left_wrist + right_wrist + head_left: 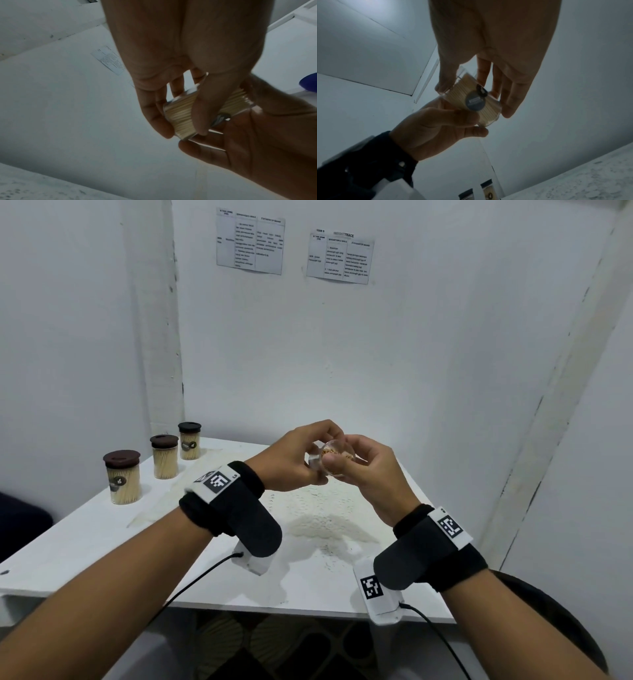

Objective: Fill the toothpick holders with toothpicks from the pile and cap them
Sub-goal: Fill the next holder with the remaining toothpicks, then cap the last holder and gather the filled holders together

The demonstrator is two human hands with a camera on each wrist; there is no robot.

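Both hands hold one clear toothpick holder [331,457] in the air above the middle of the table [85,539]. The left hand [291,455] curls its fingers round the holder's closed base end, thumb laid across the wall, as the left wrist view shows. The right hand [368,470] pinches the other side, thumb in front and fingers behind. So each grip is closed on the same holder, with neither hand free.

The holder lies tilted nearly on its side, its long axis running roughly from the left hand toward the right, and its open mouth faces up and toward the person. It is packed with toothpicks [180,116] lying along that axis; a round dark label [475,102] sits on its wall. It has no cap on it, and no loose cap shows in any view.

Judging from this, the holder is full, and the next move is to bring it upright and cap it; tipped as it is, sticks could slide out of the mouth.

Below the hands a pale, blurred scatter, probably the toothpick pile [322,518], lies mid-table. Along the table's far left edge stand three capped holders [122,477], each full and wearing a dark brown lid.
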